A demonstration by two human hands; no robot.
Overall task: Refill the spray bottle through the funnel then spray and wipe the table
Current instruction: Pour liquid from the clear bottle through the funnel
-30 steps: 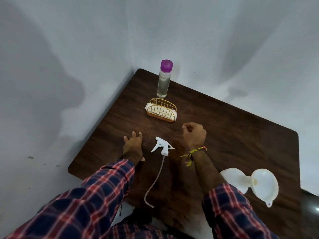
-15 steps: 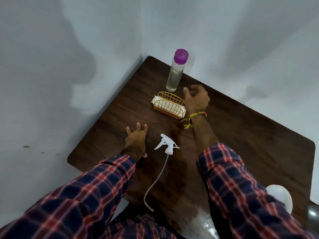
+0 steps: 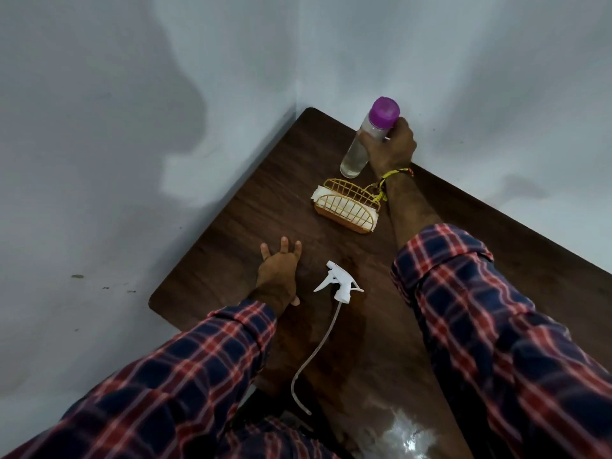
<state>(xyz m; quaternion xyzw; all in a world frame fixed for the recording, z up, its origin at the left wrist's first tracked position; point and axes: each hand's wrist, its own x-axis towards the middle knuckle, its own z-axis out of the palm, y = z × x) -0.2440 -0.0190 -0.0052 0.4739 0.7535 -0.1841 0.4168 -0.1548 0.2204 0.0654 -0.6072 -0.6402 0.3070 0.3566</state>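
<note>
One hand (image 3: 392, 149) grips bottle (image 3: 361, 145), other (image 3: 278, 276) flat.

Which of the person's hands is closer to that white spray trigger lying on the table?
The left hand. It rests flat on the table just left of the spray trigger, not touching it. The right hand is far off at the back corner, gripping the purple-capped bottle.

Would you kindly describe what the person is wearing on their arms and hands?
Both arms wear a plaid shirt in navy, red and white. The left sleeve reaches the wrist; the right sleeve is rolled up along the forearm. A yellow thread band with loose tassels circles the right wrist. Both hands are bare, with no gloves or rings visible.
</note>
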